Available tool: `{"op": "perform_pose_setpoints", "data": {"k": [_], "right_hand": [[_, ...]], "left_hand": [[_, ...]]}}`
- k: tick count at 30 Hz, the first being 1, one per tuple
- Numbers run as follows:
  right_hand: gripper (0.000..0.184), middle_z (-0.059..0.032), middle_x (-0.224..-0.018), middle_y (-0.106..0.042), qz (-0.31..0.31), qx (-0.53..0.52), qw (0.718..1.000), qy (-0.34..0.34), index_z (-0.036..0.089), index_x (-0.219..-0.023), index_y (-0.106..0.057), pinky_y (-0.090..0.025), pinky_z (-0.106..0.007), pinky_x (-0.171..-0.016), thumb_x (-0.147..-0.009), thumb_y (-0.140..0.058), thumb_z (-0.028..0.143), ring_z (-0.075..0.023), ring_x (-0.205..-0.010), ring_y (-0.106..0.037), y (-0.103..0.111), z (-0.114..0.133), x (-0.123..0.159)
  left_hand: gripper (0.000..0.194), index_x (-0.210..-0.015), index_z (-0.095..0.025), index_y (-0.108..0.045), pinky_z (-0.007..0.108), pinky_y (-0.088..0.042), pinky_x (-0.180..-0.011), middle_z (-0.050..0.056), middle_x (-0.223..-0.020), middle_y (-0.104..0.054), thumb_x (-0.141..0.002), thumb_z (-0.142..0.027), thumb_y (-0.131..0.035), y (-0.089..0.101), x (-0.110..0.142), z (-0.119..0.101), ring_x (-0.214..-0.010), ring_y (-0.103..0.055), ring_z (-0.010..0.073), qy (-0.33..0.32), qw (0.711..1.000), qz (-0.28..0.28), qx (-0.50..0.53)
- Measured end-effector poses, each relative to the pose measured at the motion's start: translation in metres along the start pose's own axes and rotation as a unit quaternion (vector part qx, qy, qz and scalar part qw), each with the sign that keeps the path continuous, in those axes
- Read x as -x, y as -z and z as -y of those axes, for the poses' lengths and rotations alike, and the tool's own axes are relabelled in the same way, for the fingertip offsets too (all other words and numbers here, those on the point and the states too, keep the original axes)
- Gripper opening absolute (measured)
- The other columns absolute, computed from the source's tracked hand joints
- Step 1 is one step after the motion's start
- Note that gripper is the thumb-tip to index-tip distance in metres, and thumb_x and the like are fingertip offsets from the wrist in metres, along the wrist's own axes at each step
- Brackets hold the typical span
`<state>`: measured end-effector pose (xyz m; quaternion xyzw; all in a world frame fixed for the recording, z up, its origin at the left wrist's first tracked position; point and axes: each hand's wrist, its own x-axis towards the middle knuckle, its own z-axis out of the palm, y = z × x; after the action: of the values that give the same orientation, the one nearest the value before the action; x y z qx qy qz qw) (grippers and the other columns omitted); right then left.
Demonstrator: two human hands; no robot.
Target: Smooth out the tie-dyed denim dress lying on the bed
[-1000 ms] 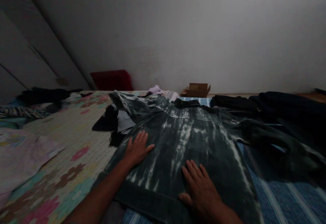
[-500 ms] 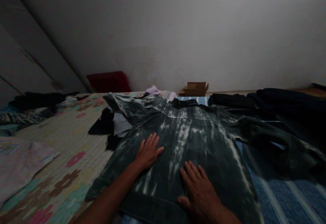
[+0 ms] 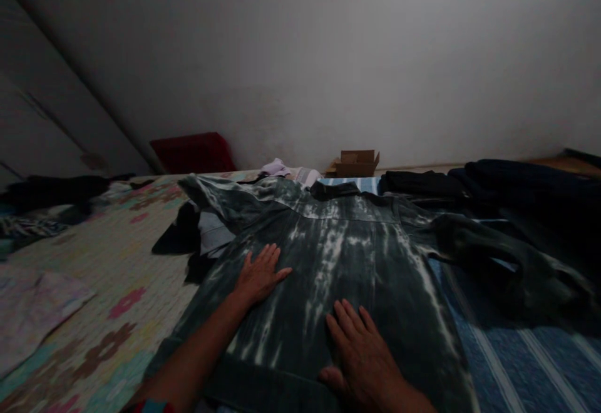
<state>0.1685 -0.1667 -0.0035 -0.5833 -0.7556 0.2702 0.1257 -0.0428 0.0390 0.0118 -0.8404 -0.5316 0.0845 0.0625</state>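
Note:
A dark green denim jacket (image 3: 310, 275) with whitish tie-dye streaks lies spread out in front of me, its collar pointing away and its hem toward me. My left hand (image 3: 260, 275) rests flat on the left part of its body, fingers out and thumb apart. Lower and to the right, my right hand (image 3: 359, 350) is laid flat on the cloth near the hem, fingers slightly spread. Neither hand grips anything. One sleeve stretches to the far left; the other runs out crumpled to the right.
Beneath are a floral quilt (image 3: 136, 263) and a blue striped cloth (image 3: 498, 356). Dark folded clothes (image 3: 526, 181) are stacked at right. A pale pink garment (image 3: 37, 306) lies at left. Toward the wall stand a red object (image 3: 192, 153) and an open cardboard box (image 3: 357, 163).
The whole view has shifted slightly, so things sit a little farther left. Both hands stay flat on the jacket in nearly the same places.

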Motion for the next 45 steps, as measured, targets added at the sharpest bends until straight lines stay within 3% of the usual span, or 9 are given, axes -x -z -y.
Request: {"op": "perform_pose_setpoints", "data": {"k": [5,9,13,17,25,30,33,40,45], "right_hand": [[0.079,-0.0157,-0.151,-0.015,0.001,-0.013,1.0,0.003,0.014,-0.144,-0.031,-0.005,-0.051,-0.112,-0.084,-0.043,0.065,-0.0296,-0.14,-0.006,0.0,0.0,-0.001],[0.077,-0.0166,-0.151,-0.015,0.004,-0.016,1.0,0.009,0.014,-0.144,-0.031,-0.005,-0.053,-0.112,-0.085,-0.047,0.059,-0.0306,-0.14,-0.006,-0.003,-0.003,-0.002],[0.076,-0.0167,-0.151,-0.014,0.002,-0.011,1.0,0.016,0.013,-0.144,-0.03,-0.007,-0.054,-0.111,-0.084,-0.051,0.055,-0.0314,-0.139,-0.007,-0.006,-0.006,-0.005],[0.077,-0.0145,-0.151,-0.016,-0.008,-0.004,1.0,0.018,0.016,-0.144,-0.031,-0.011,-0.052,-0.112,-0.083,-0.053,0.057,-0.0309,-0.139,-0.009,-0.008,-0.009,-0.006],[0.079,-0.0145,-0.15,-0.019,-0.037,0.017,0.999,0.011,0.016,-0.143,-0.034,-0.013,-0.052,-0.112,-0.083,-0.048,0.064,-0.031,-0.139,-0.014,-0.009,-0.004,-0.002],[0.08,-0.0137,-0.15,-0.023,-0.041,0.037,0.998,0.013,0.017,-0.143,-0.034,-0.016,-0.051,-0.111,-0.082,-0.046,0.068,-0.0322,-0.138,-0.016,-0.015,-0.008,-0.006],[0.08,-0.014,-0.149,-0.023,-0.046,0.056,0.997,0.014,0.017,-0.142,-0.036,-0.02,-0.052,-0.11,-0.082,-0.045,0.069,-0.034,-0.137,-0.019,-0.023,-0.015,-0.011],[0.075,-0.0134,-0.146,-0.028,-0.057,0.109,0.992,0.032,0.019,-0.141,-0.039,-0.029,-0.055,-0.106,-0.084,-0.042,0.067,-0.0367,-0.134,-0.027,-0.04,-0.027,-0.019],[0.065,-0.0108,-0.147,-0.028,-0.076,0.135,0.987,0.038,0.022,-0.141,-0.038,-0.031,-0.054,-0.105,-0.088,-0.044,0.058,-0.0359,-0.134,-0.028,-0.051,-0.035,-0.02]], "left_hand": [[0.073,-0.142,-0.012,-0.034,0.056,-0.011,-0.11,0.01,-0.153,-0.019,-0.089,-0.062,-0.023,0.003,-0.008,0.002,-0.141,-0.013,0.0268,0.044,0.999,-0.016,-0.024],[0.073,-0.14,-0.008,-0.037,0.055,-0.012,-0.11,0.014,-0.152,-0.022,-0.09,-0.06,-0.023,0.005,-0.011,-0.014,-0.141,-0.015,0.0284,0.069,0.997,-0.026,-0.018],[0.07,-0.141,-0.01,-0.035,0.048,-0.015,-0.112,0.013,-0.153,-0.02,-0.091,-0.058,-0.023,0.005,-0.013,-0.048,-0.142,-0.012,0.0258,-0.012,0.999,-0.029,0.039],[0.071,-0.145,-0.014,-0.027,0.048,-0.012,-0.112,0.01,-0.154,-0.014,-0.091,-0.06,-0.021,0.003,-0.019,-0.071,-0.142,-0.009,0.0247,-0.071,0.993,0.012,0.097],[0.078,-0.144,-0.008,-0.027,0.05,-0.014,-0.111,0.016,-0.153,-0.015,-0.089,-0.062,-0.017,0.001,-0.03,-0.068,-0.142,-0.009,0.0272,0.037,0.995,0.008,0.096],[0.074,-0.146,-0.01,-0.022,0.046,-0.01,-0.113,0.013,-0.155,-0.01,-0.091,-0.059,-0.017,0.008,-0.036,-0.095,-0.142,-0.005,0.0241,-0.041,0.992,-0.006,0.123],[0.074,-0.147,-0.013,-0.019,0.048,-0.009,-0.112,0.011,-0.155,-0.01,-0.09,-0.06,-0.019,0.009,-0.043,-0.101,-0.142,-0.005,0.0239,-0.089,0.986,0.026,0.14],[0.079,-0.146,-0.01,-0.02,0.054,-0.008,-0.111,0.014,-0.154,-0.012,-0.088,-0.064,-0.019,0.005,-0.056,-0.098,-0.142,-0.005,0.0272,-0.033,0.988,0.036,0.145],[0.079,-0.146,-0.009,-0.018,0.049,-0.007,-0.112,0.013,-0.155,-0.01,-0.088,-0.063,-0.019,0.007,-0.077,-0.108,-0.142,-0.003,0.0254,-0.051,0.984,0.028,0.167]]}}
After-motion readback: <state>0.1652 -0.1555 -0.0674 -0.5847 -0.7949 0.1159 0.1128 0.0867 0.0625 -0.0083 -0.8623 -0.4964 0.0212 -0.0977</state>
